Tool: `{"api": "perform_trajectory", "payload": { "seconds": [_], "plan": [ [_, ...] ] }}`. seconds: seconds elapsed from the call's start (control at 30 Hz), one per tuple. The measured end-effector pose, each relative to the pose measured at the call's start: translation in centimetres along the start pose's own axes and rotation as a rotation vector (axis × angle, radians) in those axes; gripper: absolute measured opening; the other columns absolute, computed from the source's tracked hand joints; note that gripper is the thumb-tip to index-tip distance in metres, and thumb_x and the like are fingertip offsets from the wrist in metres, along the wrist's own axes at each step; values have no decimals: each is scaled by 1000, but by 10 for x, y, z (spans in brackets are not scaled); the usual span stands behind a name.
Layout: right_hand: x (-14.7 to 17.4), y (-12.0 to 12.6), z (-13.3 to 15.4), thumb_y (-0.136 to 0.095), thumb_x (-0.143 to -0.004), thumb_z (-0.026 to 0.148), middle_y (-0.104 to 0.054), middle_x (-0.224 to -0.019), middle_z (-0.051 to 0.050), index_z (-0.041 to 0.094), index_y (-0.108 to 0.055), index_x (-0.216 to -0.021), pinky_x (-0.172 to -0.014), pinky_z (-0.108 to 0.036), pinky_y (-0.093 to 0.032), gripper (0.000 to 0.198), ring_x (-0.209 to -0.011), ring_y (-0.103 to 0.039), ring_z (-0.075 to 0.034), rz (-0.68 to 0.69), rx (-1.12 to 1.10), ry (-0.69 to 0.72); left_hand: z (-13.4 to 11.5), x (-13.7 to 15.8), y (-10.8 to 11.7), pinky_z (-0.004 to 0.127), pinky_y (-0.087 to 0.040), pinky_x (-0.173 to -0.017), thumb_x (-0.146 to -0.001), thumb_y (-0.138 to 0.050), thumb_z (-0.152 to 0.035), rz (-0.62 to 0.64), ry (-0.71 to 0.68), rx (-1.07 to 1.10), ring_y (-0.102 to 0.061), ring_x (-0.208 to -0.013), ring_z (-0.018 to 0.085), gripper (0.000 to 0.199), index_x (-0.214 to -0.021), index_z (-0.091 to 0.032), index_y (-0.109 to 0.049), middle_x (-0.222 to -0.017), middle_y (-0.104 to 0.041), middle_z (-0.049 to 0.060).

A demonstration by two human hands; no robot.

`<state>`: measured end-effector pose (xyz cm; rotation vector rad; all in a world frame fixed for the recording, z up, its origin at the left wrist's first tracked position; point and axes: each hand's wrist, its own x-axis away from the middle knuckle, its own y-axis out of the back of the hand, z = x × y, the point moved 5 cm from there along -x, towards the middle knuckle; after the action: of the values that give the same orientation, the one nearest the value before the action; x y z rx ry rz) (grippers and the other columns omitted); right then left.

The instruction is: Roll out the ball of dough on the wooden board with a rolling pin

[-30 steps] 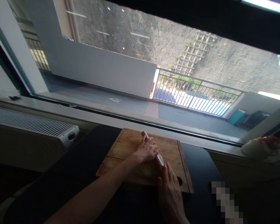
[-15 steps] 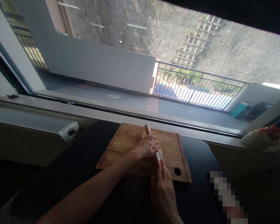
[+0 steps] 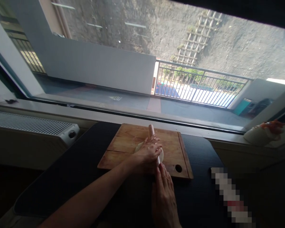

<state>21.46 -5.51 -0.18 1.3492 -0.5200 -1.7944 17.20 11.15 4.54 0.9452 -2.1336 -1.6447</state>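
Note:
A pale rolling pin lies at a slant across the wooden cutting board, over a thin piece of dough. My left hand rests over the pin's middle with bent fingers curved round it, covering much of the dough. At the near end of the pin, my right hand lies along it with straight fingers close together, fingertips touching the pin. Its palm side is hidden. Dough shows on both sides of my left hand.
The board lies on a dark table against a window sill. A white radiator stands at the left. A pale pot-like object sits on the sill at the right. A blurred-out strip lies near the table's right edge.
Both hands and the rolling pin have shifted slightly on the board. More dough now shows left of my left hand and right of the pin. The view has moved a little.

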Motion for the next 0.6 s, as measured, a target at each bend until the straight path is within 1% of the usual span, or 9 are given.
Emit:
{"api": "perform_trajectory", "payload": {
  "seconds": [0.07, 0.13, 0.23, 0.3, 0.37, 0.4, 0.47, 0.53, 0.6],
  "plan": [
    [4, 10, 1, -31, -91, 18, -36, -144, -10, 19, -33, -140, -101, -48, -38, 49, -131, -34, -26, -36, -98, -19, 10, 14, 8, 45, -22, -109, -89, -39, -32, 17, -5, 2, -28, -133, 25, 36, -119, -23, -56, -142, -38, 5],
    [3, 25, -16, -31, -92, 22, -38, -143, -9, 20, -38, -137, -102, -47, -37, 46, -131, -35, -25, -37, -168, -120, 4, 20, 7, 43, -23, -109, -86, -43, -29, 39, -19, 6, -27, -133, 25, 36, -118, -22, -57, -143, -37, 5],
    [-5, 48, -54, -32, -93, 30, -39, -141, -9, 19, -40, -135, -104, -47, -34, 44, -130, -35, -24, -7, -216, -288, -32, 17, -10, 47, -21, -110, -82, -47, -26, 48, -2, 14, -26, -134, 28, 29, -107, -22, -62, -139, -44, 4],
    [-14, 62, -71, -33, -92, 34, -40, -140, -9, 18, -41, -134, -105, -47, -33, 46, -130, -36, -24, -29, -226, -337, -53, 13, -22, 53, -17, -109, -81, -43, -20, 18, 77, 11, -25, -135, 29, 34, -111, -19, -59, -136, -46, 9],
    [-20, 70, -80, -35, -91, 38, -41, -140, -9, 18, -42, -134, -105, -47, -33, 48, -129, -36, -24, -64, -230, -369, -60, 16, -27, 52, -15, -111, -81, -40, -16, -13, 123, 11, -22, -136, 28, 42, -121, -16, -53, -141, -41, 10],
    [-21, 73, -82, -35, -91, 39, -41, -140, -8, 18, -42, -134, -105, -46, -33, 48, -130, -36, -24, -76, -232, -384, -57, 20, -26, 50, -15, -111, -81, -39, -16, -23, 131, 13, -20, -137, 27, 45, -126, -16, -50, -144, -37, 9],
    [-18, 77, -85, -35, -91, 40, -41, -141, -8, 19, -41, -135, -106, -45, -33, 49, -130, -36, -23, -80, -234, -410, -40, 32, -18, 46, -17, -112, -84, -36, -18, -30, 127, 18, -19, -138, 24, 48, -132, -18, -43, -148, -30, 6],
    [-12, 80, -91, -34, -91, 41, -41, -141, -8, 19, -41, -135, -106, -45, -32, 49, -130, -36, -23, -76, -232, -435, -20, 43, -8, 43, -19, -112, -89, -30, -23, -26, 122, 24, -19, -138, 23, 47, -135, -15, -40, -148, -28, 8],
    [-7, 81, -98, -34, -91, 41, -41, -141, -7, 19, -41, -135, -106, -45, -32, 50, -130, -36, -23, -65, -229, -467, -12, 47, -2, 41, -20, -112, -91, -26, -23, -23, 108, 26, -20, -138, 24, 48, -136, -11, -38, -148, -27, 11]
  ]
}}
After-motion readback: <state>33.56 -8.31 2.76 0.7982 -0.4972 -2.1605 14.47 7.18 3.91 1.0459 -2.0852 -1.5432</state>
